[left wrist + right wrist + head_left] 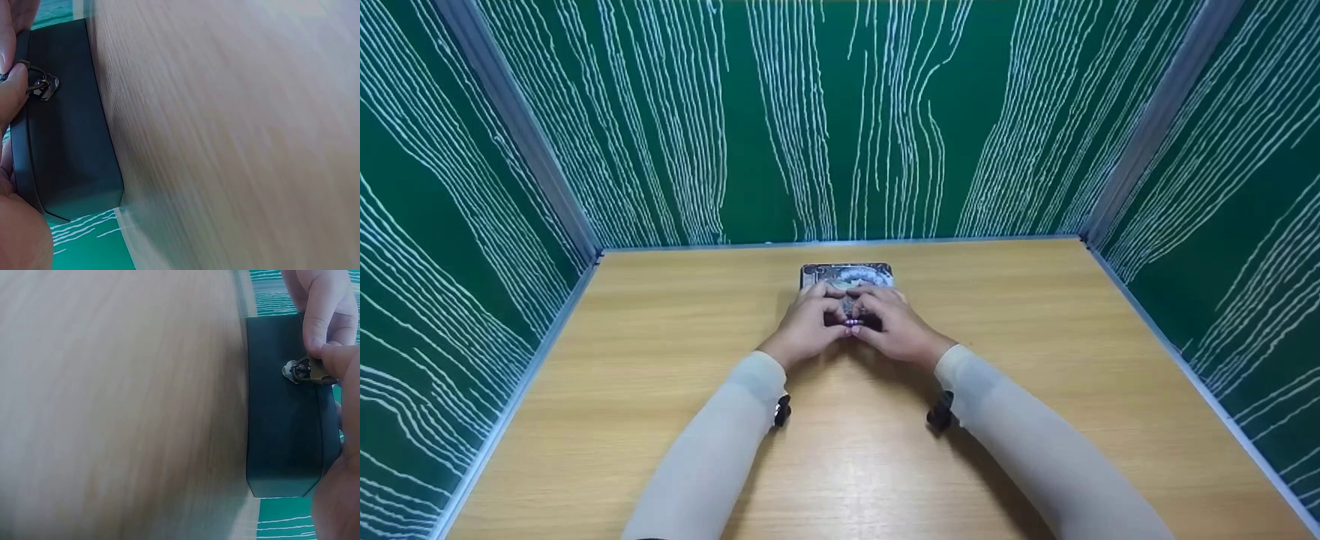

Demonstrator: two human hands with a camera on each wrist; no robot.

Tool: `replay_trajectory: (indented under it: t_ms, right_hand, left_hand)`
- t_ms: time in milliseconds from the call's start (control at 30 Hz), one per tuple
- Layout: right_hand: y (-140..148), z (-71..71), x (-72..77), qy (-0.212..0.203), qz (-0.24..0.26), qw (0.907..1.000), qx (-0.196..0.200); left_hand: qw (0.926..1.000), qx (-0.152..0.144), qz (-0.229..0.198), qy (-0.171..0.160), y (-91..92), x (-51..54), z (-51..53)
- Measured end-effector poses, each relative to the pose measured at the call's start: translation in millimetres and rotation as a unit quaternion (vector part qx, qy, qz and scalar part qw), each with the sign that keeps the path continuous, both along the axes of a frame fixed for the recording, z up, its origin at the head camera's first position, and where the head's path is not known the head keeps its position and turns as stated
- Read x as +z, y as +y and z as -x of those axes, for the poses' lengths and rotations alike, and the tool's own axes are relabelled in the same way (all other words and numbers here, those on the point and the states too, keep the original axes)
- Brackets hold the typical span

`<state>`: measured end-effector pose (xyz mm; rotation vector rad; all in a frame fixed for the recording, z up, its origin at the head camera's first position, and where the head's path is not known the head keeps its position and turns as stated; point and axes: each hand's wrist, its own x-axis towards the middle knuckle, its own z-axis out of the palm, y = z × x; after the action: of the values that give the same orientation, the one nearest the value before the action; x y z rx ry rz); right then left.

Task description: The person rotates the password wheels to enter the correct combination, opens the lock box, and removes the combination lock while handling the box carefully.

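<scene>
"where's the box (870, 274)?"
"on the table (847, 450), near its far edge."
"your grip?"
"my left hand (811, 321) and right hand (897, 327) both grip the box, thumbs at its metal clasp (300, 371)."

A: Identify lower centre, head view.
B: Wood-grain table (847, 457).
A: Top centre?
B: Green panel (844, 120) bearing wavy white lines.
A: Upper corners?
B: Grey post (519, 112) at upper left; second grey post (1162, 112) at upper right.

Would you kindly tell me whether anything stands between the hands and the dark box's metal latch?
Nothing visible does: the left hand and right hand are both at the metal latch on the dark box.
</scene>
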<state>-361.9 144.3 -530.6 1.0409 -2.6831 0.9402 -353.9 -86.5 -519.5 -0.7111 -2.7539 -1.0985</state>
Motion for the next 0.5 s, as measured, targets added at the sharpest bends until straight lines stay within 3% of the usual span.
replay_trajectory:
  t_ms: [167,500]
  right_hand:
    - [0.3,0.0,-0.6,0.019,0.005,0.9998,0.009]
    - [-0.5,-0.9,0.9,0.001,-0.002,1.0000,0.001]
  left_hand:
    - [1.0000,0.002,0.001,0.004,0.0,0.4,-0.4]
    - [0.9999,0.006,0.000,-0.009,-0.2,0.5,-0.7]
